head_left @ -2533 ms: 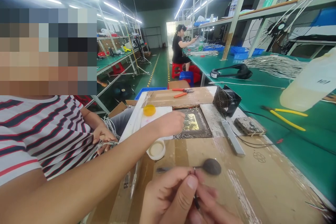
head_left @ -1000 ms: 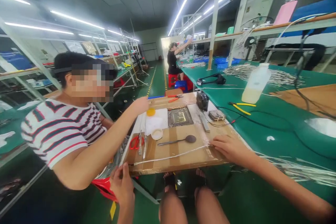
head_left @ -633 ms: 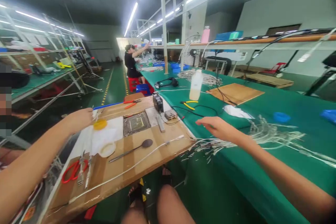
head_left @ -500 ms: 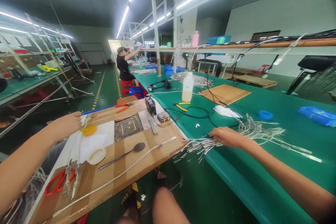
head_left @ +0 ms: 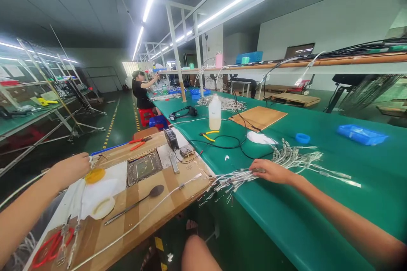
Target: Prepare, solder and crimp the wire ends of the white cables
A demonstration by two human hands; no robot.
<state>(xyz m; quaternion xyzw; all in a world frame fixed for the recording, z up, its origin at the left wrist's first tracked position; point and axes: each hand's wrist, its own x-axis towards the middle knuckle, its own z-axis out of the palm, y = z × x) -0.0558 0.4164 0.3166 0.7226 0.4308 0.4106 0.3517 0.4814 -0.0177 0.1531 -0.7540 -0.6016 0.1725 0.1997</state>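
Lowered since the earlier frame, the right hand (head_left: pixel 269 171) lies on the cable bundle (head_left: pixel 241 176), fingers bent; its grip I cannot tell, nor that of the left hand, out of view. Green bench (head_left: pixel 286 224) bears the bundle; the adjoining cardboard-topped table (head_left: pixel 140 188) bears a white cable (head_left: pixel 152 210) and a spoon (head_left: pixel 156 190)

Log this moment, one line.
left hand: out of view | right hand: on cable bundle, grip unclear | cable bundle: on green table, ends past edge | co-worker's hand: near yellow dish

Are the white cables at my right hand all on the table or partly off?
Partly off: near your right hand, thin ends of the white cables overhang the edge of the green table.
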